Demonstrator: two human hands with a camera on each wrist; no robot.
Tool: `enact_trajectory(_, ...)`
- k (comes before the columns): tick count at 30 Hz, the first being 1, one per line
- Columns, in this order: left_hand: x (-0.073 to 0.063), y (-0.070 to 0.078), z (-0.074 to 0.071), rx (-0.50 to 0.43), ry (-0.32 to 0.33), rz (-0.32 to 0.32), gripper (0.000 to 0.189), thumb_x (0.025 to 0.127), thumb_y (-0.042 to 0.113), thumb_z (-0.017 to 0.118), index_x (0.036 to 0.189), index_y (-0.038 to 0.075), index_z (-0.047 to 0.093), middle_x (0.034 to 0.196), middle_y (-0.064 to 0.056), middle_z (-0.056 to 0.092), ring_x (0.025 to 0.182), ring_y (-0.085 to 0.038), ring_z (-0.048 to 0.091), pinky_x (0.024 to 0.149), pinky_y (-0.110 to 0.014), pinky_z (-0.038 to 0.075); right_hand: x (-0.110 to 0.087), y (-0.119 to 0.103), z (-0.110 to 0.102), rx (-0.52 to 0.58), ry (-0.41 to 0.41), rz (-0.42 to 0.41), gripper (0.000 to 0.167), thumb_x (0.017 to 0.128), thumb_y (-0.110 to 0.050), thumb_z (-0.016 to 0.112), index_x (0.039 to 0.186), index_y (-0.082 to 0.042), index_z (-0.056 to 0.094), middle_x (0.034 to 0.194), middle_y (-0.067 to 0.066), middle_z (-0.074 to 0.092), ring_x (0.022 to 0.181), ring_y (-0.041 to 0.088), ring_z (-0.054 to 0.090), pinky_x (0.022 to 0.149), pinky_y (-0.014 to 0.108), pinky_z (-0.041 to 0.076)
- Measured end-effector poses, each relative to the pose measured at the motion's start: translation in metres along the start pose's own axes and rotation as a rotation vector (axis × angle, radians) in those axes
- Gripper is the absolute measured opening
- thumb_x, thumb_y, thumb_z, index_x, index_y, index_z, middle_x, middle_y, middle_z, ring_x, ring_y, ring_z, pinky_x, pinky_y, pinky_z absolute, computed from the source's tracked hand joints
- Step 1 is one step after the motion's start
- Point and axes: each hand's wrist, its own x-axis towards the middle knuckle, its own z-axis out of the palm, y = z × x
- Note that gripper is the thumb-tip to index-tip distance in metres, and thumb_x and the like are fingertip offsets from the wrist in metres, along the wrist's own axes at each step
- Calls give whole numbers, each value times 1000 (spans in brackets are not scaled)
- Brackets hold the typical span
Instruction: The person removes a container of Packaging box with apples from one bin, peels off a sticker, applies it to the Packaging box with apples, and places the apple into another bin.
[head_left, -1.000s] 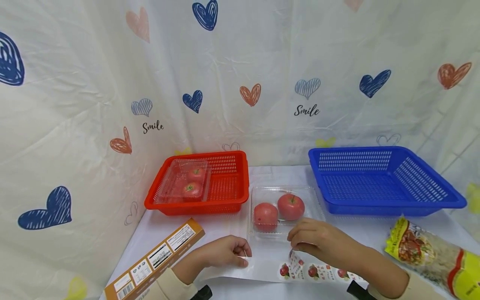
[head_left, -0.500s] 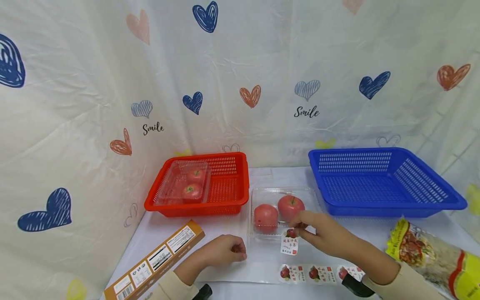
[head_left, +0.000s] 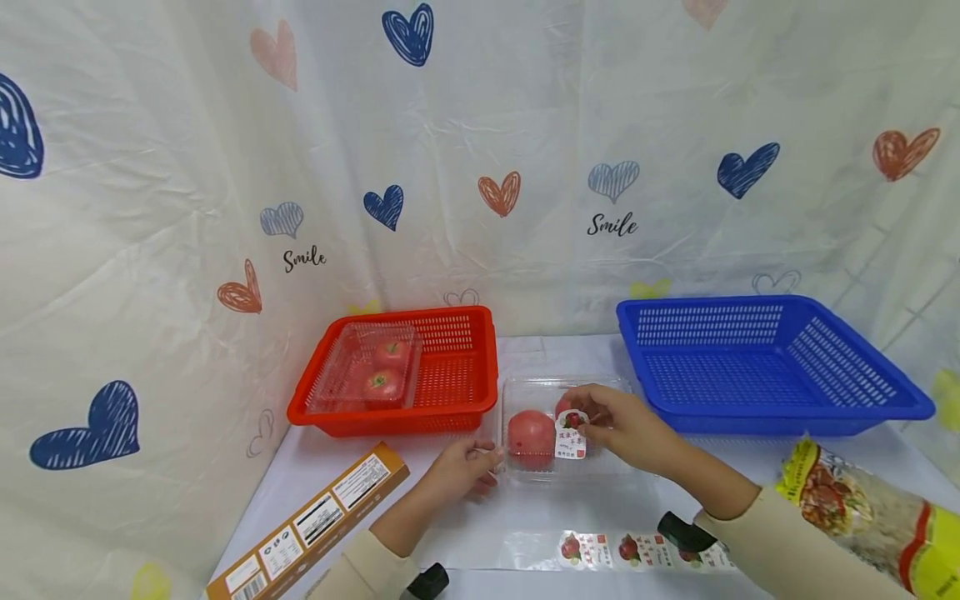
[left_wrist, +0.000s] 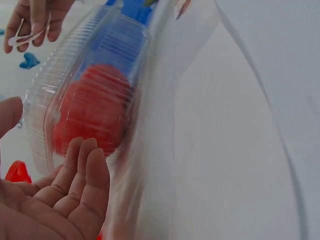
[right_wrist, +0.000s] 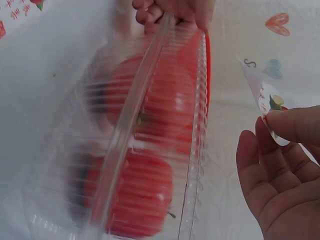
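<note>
A clear plastic clamshell box (head_left: 570, 477) with two red apples (head_left: 531, 440) inside lies on the table, its lid closed. Over its front right part, my right hand (head_left: 622, 425) pinches a white apple-printed sticker (head_left: 571, 443) between thumb and fingers; the right wrist view shows the sticker (right_wrist: 265, 100) curling, held apart from the lid. At the box's left front corner is my left hand (head_left: 461, 468). In the left wrist view its fingers (left_wrist: 92, 175) are extended along the box's side, with the thumb spread apart. The right apple is partly hidden behind the right hand and sticker.
A red basket (head_left: 427, 422) at the back left holds another clear box with apples. At the back right stands a blue basket (head_left: 795, 423). A sticker strip (head_left: 645, 550) lies in front, an orange carton (head_left: 307, 521) left, a yellow-ended noodle bag (head_left: 862, 521) right.
My right hand has peeled the sticker from the strip and carried it up over the box. The left hand has left the strip and moved forward to the box's left corner.
</note>
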Motion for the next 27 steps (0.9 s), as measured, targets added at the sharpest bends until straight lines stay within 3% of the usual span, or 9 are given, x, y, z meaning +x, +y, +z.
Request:
enact_trajectory(5, 3, 3, 5, -105, 9, 0, 45, 89, 41, 70, 113, 5, 57, 91, -8, 66, 78, -24, 67, 72, -37, 57, 13, 9, -6, -27, -31, 39, 43, 89, 4, 65, 130, -6, 56, 110, 1, 65, 98, 20, 62, 84, 37, 54)
enact_trajectory(12, 0, 7, 6, -202, -1, -9, 40, 89, 35, 71, 111, 5, 58, 91, -10, 67, 75, -23, 64, 72, -34, 56, 24, 23, -10, -15, -74, 83, 48, 89, 5, 64, 134, -8, 53, 109, 3, 62, 97, 22, 62, 78, 31, 55)
enact_trajectory(27, 0, 9, 6, -208, 7, -25, 39, 90, 34, 70, 112, 5, 58, 89, -9, 67, 68, -20, 60, 68, -33, 55, 34, 36, -8, -52, -109, 81, 51, 88, 8, 63, 136, -7, 52, 108, 2, 60, 96, 22, 61, 76, 28, 54)
